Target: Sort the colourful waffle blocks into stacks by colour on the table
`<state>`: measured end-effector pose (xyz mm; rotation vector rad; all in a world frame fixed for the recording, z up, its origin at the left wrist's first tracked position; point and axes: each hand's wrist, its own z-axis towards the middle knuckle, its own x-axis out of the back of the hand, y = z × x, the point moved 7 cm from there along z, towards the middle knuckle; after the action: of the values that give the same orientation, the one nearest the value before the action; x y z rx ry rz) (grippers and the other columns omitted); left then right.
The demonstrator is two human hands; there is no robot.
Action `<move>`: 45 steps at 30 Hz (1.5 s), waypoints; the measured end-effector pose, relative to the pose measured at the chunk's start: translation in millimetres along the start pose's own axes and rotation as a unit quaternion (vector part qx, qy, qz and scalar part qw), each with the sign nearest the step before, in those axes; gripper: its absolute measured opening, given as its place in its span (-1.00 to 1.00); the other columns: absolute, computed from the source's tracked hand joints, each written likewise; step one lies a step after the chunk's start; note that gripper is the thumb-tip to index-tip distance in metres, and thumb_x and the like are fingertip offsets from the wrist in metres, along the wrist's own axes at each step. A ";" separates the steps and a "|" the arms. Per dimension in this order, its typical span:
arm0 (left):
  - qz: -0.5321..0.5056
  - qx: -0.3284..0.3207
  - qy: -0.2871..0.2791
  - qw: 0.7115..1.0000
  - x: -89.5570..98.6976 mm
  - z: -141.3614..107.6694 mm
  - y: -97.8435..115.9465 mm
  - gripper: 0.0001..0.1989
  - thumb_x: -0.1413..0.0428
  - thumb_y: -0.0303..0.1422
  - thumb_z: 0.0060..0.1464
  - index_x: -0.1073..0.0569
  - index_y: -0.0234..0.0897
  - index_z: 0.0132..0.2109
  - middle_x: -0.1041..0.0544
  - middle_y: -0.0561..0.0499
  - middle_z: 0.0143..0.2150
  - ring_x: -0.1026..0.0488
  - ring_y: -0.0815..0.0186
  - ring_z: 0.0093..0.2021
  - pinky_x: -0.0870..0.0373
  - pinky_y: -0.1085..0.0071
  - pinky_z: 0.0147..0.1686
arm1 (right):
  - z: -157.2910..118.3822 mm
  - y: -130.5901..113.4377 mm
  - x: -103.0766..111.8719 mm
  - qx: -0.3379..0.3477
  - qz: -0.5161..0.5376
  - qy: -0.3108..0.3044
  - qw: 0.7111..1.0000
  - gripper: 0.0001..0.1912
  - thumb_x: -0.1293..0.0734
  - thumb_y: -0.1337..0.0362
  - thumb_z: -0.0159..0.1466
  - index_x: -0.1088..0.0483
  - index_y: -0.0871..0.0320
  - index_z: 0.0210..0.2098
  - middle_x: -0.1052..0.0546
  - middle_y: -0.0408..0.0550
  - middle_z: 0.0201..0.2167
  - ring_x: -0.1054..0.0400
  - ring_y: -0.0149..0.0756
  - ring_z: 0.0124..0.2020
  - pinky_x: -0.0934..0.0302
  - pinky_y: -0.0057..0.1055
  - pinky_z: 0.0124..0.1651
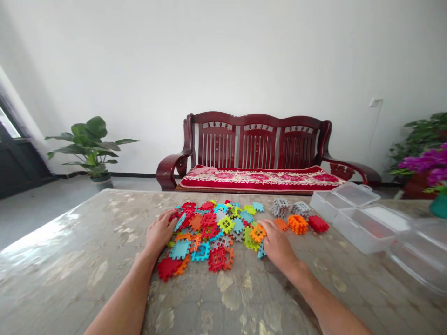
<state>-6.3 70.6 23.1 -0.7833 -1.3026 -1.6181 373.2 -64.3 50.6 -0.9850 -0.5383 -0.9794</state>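
A heap of flat, notched plastic building tiles (209, 231) in red, blue, green, orange and grey lies loose between my hands. My left hand (161, 231) rests along the heap's left edge, fingers stretched over it; the fingertips touch a red tile and are partly hidden. On the right side, my right hand (275, 239) pinches an orange window-shaped tile (258, 233) above a green tile (250, 239). A blue tile (261, 251) shows just below that hand.
Grey stacks (281, 207), an orange stack (298, 224) and a red stack (318, 224) stand right of my right hand. Beyond them are clear plastic boxes (363, 232) with lids open. A wooden bench (258, 144) stands behind the table (87, 256).
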 end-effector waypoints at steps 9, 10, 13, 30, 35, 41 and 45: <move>0.008 0.006 -0.009 1.000 3.6 -1.4 3.9 -0.50 0.15 -0.15 0.26 -0.44 -0.12 0.21 -0.43 -0.05 0.27 -0.37 0.10 0.24 -0.29 0.15 0.21 | -3.1 8.7 -8.6 -0.023 0.002 -0.055 0.998 -0.28 -0.21 0.55 -0.02 -0.32 0.21 0.16 -0.48 0.12 0.10 -0.35 -0.14 0.13 -0.22 -0.20 0.21; 0.007 0.006 -0.010 1.000 3.9 -1.6 4.3 -0.50 0.15 -0.15 0.25 -0.44 -0.12 0.21 -0.43 -0.06 0.27 -0.37 0.09 0.24 -0.29 0.14 0.21 | -3.5 3.6 -6.2 -0.016 -0.018 -0.064 0.998 -0.30 -0.24 0.50 0.01 -0.31 0.23 0.18 -0.47 0.15 0.11 -0.34 -0.10 0.14 -0.19 -0.18 0.22; 0.006 0.008 -0.012 1.000 3.5 -1.8 4.1 -0.50 0.14 -0.14 0.25 -0.44 -0.12 0.21 -0.43 -0.06 0.28 -0.37 0.08 0.24 -0.30 0.13 0.21 | -5.2 -8.2 0.5 -0.011 -0.091 -0.087 0.992 -0.29 -0.35 0.29 0.07 -0.27 0.22 0.23 -0.46 0.20 0.10 -0.32 0.04 0.12 -0.18 -0.07 0.19; 0.003 -0.003 -0.009 1.000 1.0 0.2 1.0 -0.47 0.16 -0.14 0.25 -0.44 -0.17 0.22 -0.43 -0.12 0.26 -0.40 0.03 0.21 -0.32 0.08 0.18 | 23.4 45.3 67.7 -0.094 -0.147 0.066 0.982 -0.58 -0.29 0.24 0.23 -0.41 0.13 0.08 -0.56 0.05 -0.14 -0.40 -0.15 -0.07 -0.21 -0.27 0.06; 0.007 0.000 -0.008 1.000 1.2 1.6 -0.4 -0.48 0.15 -0.13 0.25 -0.44 -0.14 0.22 -0.44 -0.09 0.26 -0.40 0.04 0.21 -0.33 0.08 0.18 | 25.4 100.2 97.4 -0.175 -0.197 0.078 0.961 -0.71 -0.32 0.19 0.22 -0.47 0.12 -0.08 -0.56 0.00 -0.26 -0.38 -0.23 -0.28 -0.22 -0.35 -0.15; 0.006 0.000 -0.014 1.000 -1.4 3.5 -3.7 -0.47 0.16 -0.12 0.25 -0.43 -0.14 0.23 -0.42 -0.11 0.28 -0.39 0.00 0.22 -0.33 0.02 0.17 | 21.0 119.5 90.1 -0.201 -0.225 0.035 0.953 -0.72 -0.30 0.16 0.23 -0.48 0.14 -0.13 -0.57 0.02 -0.26 -0.40 -0.23 -0.29 -0.19 -0.37 -0.19; 0.004 -0.001 -0.017 1.000 -3.8 4.4 -5.4 -0.45 0.19 -0.10 0.26 -0.40 -0.13 0.26 -0.40 -0.11 0.29 -0.35 0.00 0.26 -0.30 0.00 0.19 | 19.9 117.2 85.4 -0.199 -0.239 0.018 0.950 -0.60 -0.31 0.12 0.22 -0.46 0.17 -0.01 -0.57 0.09 -0.17 -0.43 -0.13 -0.15 -0.21 -0.31 -0.11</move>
<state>-10.0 76.1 18.7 -0.8202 -1.3209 -1.6054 517.8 -60.5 73.3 -1.2193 -0.5744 -1.5802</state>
